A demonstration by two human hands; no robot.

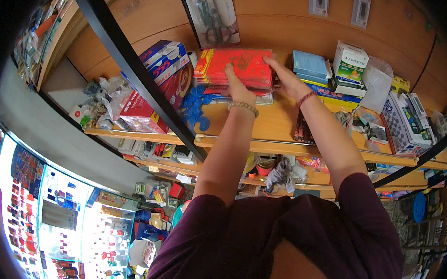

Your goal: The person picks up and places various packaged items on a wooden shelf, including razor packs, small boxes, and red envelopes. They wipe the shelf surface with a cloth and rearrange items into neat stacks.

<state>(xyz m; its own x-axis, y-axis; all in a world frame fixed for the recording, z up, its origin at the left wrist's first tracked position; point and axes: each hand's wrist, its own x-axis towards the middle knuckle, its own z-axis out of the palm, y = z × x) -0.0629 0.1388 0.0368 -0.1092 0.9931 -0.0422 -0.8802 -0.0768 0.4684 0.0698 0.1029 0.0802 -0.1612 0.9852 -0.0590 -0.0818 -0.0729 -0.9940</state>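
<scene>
A stack of red packets in clear plastic wrap (247,63), with gold print and a yellow strip, lies on the upper wooden shelf (226,129). My left hand (238,85) is at its near side, the thumb on top and the fingers hidden beneath. At the right end, my right hand (284,74) presses against the stack with its fingertips on the edge. Both hands together hold it. Some flat, pale items (261,99) show under the stack, and a blue plastic item with round lobes (196,106) lies just left of it.
Left stand red and blue 555 battery cartons (165,62), behind a black metal post (138,71). Light-blue boxes (310,64) and a white-and-green box (351,60) stand right. Packaged scissors (214,21) hang behind. A lit glass display case (59,211) is at lower left.
</scene>
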